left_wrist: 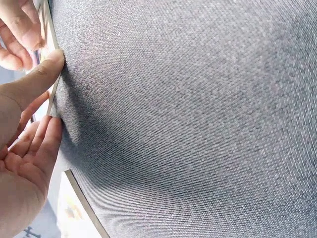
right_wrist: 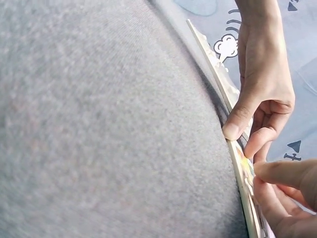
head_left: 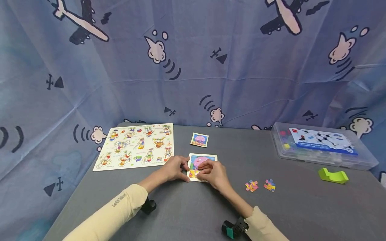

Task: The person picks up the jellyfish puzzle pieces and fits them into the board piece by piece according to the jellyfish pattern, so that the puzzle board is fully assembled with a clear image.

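Note:
A small jigsaw puzzle board [head_left: 212,156] with a white border and a pink cartoon figure lies flat on the grey table. My left hand [head_left: 175,168] holds its left side, thumb at the near corner and a forefinger farther up the edge. In the left wrist view the left thumb [left_wrist: 47,69] lies against the board's rim. Over the picture, my right hand [head_left: 213,174] has thumb and forefinger brought together on a puzzle piece, mostly hidden by the fingers. Two loose jigsaw pieces, one pinkish [head_left: 251,185] and one yellow and blue [head_left: 269,185], lie to the right.
A small picture card [head_left: 199,139] with a similar pink figure lies behind the board. On the left is a large board of printed figures [head_left: 138,147]. A clear plastic case [head_left: 325,145] and a lime-green curved block [head_left: 333,175] sit right. A patterned curtain [head_left: 193,67] hangs behind.

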The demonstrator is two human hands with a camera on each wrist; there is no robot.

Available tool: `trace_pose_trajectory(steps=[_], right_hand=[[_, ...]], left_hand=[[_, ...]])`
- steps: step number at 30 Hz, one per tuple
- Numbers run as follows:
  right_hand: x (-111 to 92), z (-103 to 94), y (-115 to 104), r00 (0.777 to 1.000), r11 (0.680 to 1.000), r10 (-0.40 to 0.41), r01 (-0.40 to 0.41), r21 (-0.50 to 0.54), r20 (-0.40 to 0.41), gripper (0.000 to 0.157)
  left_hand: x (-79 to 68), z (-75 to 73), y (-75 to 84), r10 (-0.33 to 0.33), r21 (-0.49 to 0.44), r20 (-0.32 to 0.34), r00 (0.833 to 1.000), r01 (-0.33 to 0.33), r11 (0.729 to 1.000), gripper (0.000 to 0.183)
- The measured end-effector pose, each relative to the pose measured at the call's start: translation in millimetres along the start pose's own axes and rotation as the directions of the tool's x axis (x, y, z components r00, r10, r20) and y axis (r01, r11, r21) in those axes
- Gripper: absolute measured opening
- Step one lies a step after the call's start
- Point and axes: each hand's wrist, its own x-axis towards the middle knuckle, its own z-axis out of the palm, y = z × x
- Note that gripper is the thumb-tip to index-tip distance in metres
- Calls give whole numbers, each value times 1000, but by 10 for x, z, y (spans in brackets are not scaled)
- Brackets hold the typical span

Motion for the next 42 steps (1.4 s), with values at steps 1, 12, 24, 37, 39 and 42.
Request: trace_pose_trajectory(steps=[1, 12, 24, 37, 39, 42], right_hand=[[4, 5, 0, 1000, 1000, -1, 1, 15, -4, 26], [33, 103, 47, 999, 991, -32, 31, 129, 7, 27], [21, 45, 69, 999, 973, -10, 1, 232, 38, 30], [-151, -579, 191, 997, 960, 82, -79, 267, 0, 34], [-199, -700, 218, 996, 965, 86, -78, 248, -19, 35], [-283, -894, 256, 995, 976, 91, -80, 203, -46, 35]], left_hand=[[1, 0, -3, -3, 0, 1, 1000, 3, 1000, 28], [19, 13, -20, -20, -2, 5, 1000, 20, 1000, 28], [21, 19, -21, -17, -5, 7, 1000, 17, 1000, 27], [7, 28, 10, -29, -13, 5, 1000, 29, 999, 28], [0, 27, 13, -34, -15, 3, 999, 34, 999, 28], [-7, 31, 17, -37, -17, 2, 999, 37, 999, 27]])
